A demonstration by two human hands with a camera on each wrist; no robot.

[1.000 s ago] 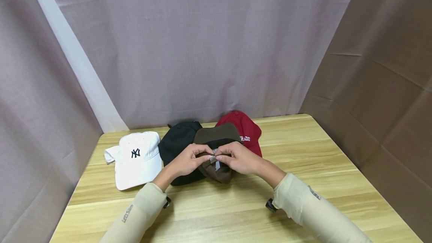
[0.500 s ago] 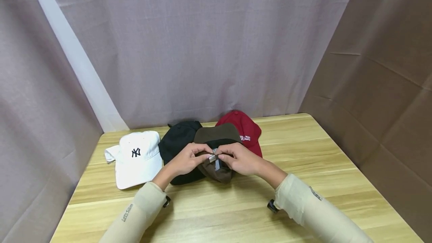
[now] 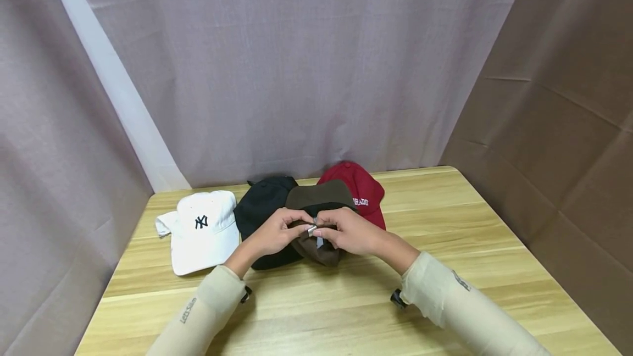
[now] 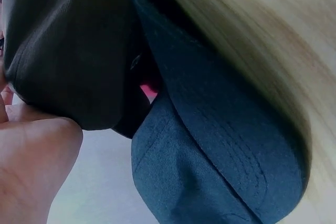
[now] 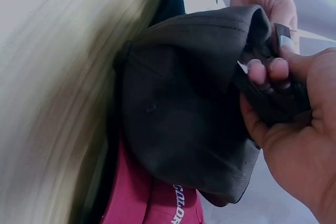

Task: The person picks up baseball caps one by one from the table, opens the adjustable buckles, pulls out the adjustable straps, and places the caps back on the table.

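Both hands work on a brown baseball cap [image 3: 318, 195], which lies tipped with its brim toward the back and its inside facing the person. The left hand [image 3: 278, 233] pinches the strap at the cap's rear opening between thumb and forefinger. From the other side the right hand [image 3: 353, 233] pinches the same strap, its fingertips close to the left ones. A small silver metal buckle [image 3: 311, 230] shows between the thumbs, and a pale label [image 3: 319, 242] hangs below it. In the right wrist view the crown [image 5: 184, 108] bulges toward the table, with some fingers inside the rear opening.
A black cap [image 3: 262, 202] lies against the brown cap's left side. Behind it on the right sits a red cap [image 3: 363, 185] with white lettering. A white cap [image 3: 203, 251] stands further left on the wooden table [image 3: 445, 246]. Grey curtain [image 3: 296, 70] closes off the back.
The silver buckle has tilted a little between the fingertips, and the right thumb has shifted slightly toward it. The other caps stay where they were.
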